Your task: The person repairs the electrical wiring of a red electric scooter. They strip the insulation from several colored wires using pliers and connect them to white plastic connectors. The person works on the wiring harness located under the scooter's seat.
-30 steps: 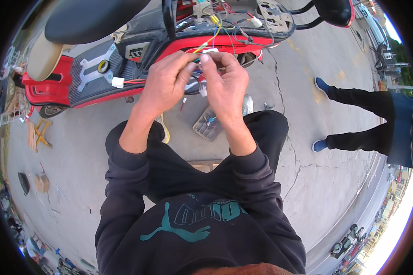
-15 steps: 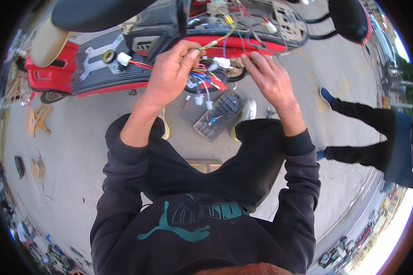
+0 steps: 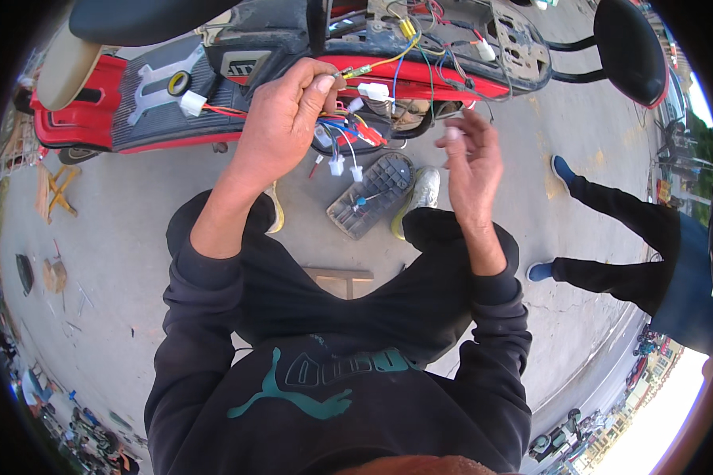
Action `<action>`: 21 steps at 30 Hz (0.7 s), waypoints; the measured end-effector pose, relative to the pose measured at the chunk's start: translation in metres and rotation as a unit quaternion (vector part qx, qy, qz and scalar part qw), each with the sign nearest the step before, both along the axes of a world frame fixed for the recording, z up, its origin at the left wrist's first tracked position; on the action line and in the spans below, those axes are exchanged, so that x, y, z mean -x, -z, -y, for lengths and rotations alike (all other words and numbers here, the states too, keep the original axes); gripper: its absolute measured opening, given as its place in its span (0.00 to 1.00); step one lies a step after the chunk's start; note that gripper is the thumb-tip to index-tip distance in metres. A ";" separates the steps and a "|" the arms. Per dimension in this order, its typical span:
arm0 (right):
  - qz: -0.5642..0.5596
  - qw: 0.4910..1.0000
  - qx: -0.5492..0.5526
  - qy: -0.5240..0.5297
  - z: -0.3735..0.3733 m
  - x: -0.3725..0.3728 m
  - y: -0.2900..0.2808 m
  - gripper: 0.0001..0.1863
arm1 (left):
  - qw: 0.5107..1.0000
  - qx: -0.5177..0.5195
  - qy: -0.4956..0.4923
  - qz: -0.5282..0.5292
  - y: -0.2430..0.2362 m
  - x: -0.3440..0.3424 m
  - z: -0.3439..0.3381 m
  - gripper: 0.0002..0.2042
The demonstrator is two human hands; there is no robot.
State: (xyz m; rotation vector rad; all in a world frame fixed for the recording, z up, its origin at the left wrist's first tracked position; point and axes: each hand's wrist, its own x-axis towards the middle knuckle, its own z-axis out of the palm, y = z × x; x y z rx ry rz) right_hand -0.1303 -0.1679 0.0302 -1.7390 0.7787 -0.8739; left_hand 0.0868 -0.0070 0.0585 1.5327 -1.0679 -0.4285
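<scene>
My left hand pinches the end of a yellow wire between thumb and forefinger, with a small clear-sleeved terminal just past the fingertips. That wire runs up to a yellow connector on the red scooter's opened body. Below the left fingers hangs a bundle of coloured wires with white plugs; a larger white connector lies beside it. My right hand is off the wires, fingers loosely bent and apart, nothing seen in it. A thin green wire hangs to its left.
A dark ribbed plastic cover lies on the ground between my feet, a blue-handled tool on it. A tape roll sits on the scooter's footboard. A person stands at the right. A wooden stool shows between my legs.
My right hand has let go of the thin wire and drawn back down, its fingers opening. My left hand keeps its pinch on the yellow wire. The view has shifted slightly.
</scene>
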 end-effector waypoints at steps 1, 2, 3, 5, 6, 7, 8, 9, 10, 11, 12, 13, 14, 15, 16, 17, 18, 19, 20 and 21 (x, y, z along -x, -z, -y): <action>-0.044 0.999 0.025 -0.007 -0.005 0.001 0.004 0.24 | 1.000 -0.005 -0.001 0.010 0.000 0.001 0.000 0.11; -0.085 0.995 0.049 -0.015 -0.009 0.000 0.006 0.27 | 1.000 -0.010 -0.004 0.024 -0.001 0.001 0.000 0.11; -0.078 0.995 0.058 -0.005 -0.014 -0.008 0.002 0.28 | 1.000 -0.005 0.001 0.018 0.002 0.002 0.001 0.11; -0.067 0.997 0.034 0.017 -0.014 -0.017 0.003 0.25 | 0.999 -0.004 -0.012 0.047 0.003 0.004 0.003 0.10; -0.062 0.997 0.023 0.029 -0.013 -0.021 0.003 0.23 | 0.998 -0.002 -0.017 0.062 0.003 0.005 0.005 0.10; -0.018 0.999 0.000 0.044 -0.012 -0.024 0.012 0.17 | 0.998 -0.009 -0.006 0.062 0.001 0.006 0.006 0.09; -0.010 0.999 -0.023 0.042 -0.014 -0.025 0.009 0.16 | 0.998 -0.016 0.001 0.062 -0.002 0.006 0.004 0.09; -0.001 0.998 -0.047 0.040 -0.016 -0.025 0.003 0.15 | 0.998 -0.022 0.008 0.062 -0.004 0.006 0.003 0.08; 0.007 0.997 -0.070 0.037 -0.017 -0.025 -0.003 0.14 | 0.998 -0.002 0.015 0.057 -0.005 0.010 0.003 0.08; -0.014 0.998 0.008 0.055 -0.017 -0.025 -0.007 0.13 | 0.998 0.018 0.019 0.055 -0.006 0.015 0.004 0.09; -0.034 0.993 0.085 0.072 -0.017 -0.025 -0.011 0.11 | 0.998 0.039 0.021 0.052 -0.008 0.019 0.005 0.11; -0.054 0.981 0.162 0.088 -0.016 -0.026 -0.015 0.10 | 0.994 0.016 0.012 0.103 -0.013 0.023 0.006 0.17; -0.063 0.964 0.241 0.089 -0.012 -0.030 -0.025 0.09 | 0.985 0.060 0.001 0.164 -0.007 0.022 0.014 0.16; -0.073 0.942 0.316 0.089 -0.008 -0.034 -0.038 0.08 | 0.984 0.030 -0.014 0.173 -0.011 0.022 0.018 0.13; -0.082 0.913 0.389 0.090 -0.006 -0.040 -0.053 0.07 | 0.983 0.001 -0.031 0.181 -0.015 0.023 0.022 0.10; -0.081 0.914 0.389 0.078 -0.005 -0.047 -0.070 0.06 | 0.983 0.013 -0.054 0.174 -0.018 0.023 0.026 0.09; -0.117 0.910 0.395 0.053 -0.003 -0.053 -0.086 0.07 | 0.983 0.029 -0.077 0.166 -0.020 0.022 0.032 0.09; -0.152 0.903 0.400 0.028 0.000 -0.058 -0.100 0.07 | 0.981 0.045 -0.101 0.158 -0.021 0.020 0.037 0.08; -0.189 0.894 0.405 0.002 0.001 -0.061 -0.112 0.07 | 0.972 0.074 -0.114 0.190 -0.018 0.018 0.042 0.10; -0.198 0.889 0.412 -0.038 -0.002 -0.064 -0.121 0.08 | 0.961 0.102 -0.127 0.222 -0.015 0.015 0.047 0.12</action>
